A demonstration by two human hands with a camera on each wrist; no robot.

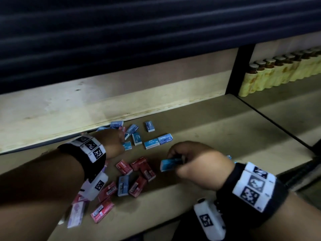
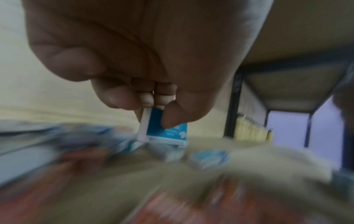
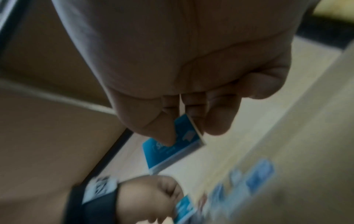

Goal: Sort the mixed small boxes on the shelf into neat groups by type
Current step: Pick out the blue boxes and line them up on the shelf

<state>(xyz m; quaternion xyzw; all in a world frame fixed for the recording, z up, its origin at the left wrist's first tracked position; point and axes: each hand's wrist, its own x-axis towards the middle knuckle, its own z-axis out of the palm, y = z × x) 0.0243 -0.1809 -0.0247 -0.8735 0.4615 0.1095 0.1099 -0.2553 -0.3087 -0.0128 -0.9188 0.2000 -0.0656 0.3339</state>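
Small staple boxes lie scattered on the tan shelf board. Several blue boxes sit toward the back and several red boxes nearer me, with one blue box among the red. My left hand reaches into the blue cluster and pinches a blue box between thumb and fingers, just above the shelf. My right hand hovers to the right and pinches another blue box, also seen in the right wrist view as a blue box.
A pale wooden back panel runs behind the boxes, under a dark ribbed shutter. A black upright post divides the shelf; a row of yellow bottles stands beyond it. Pale pink boxes lie at the front left.
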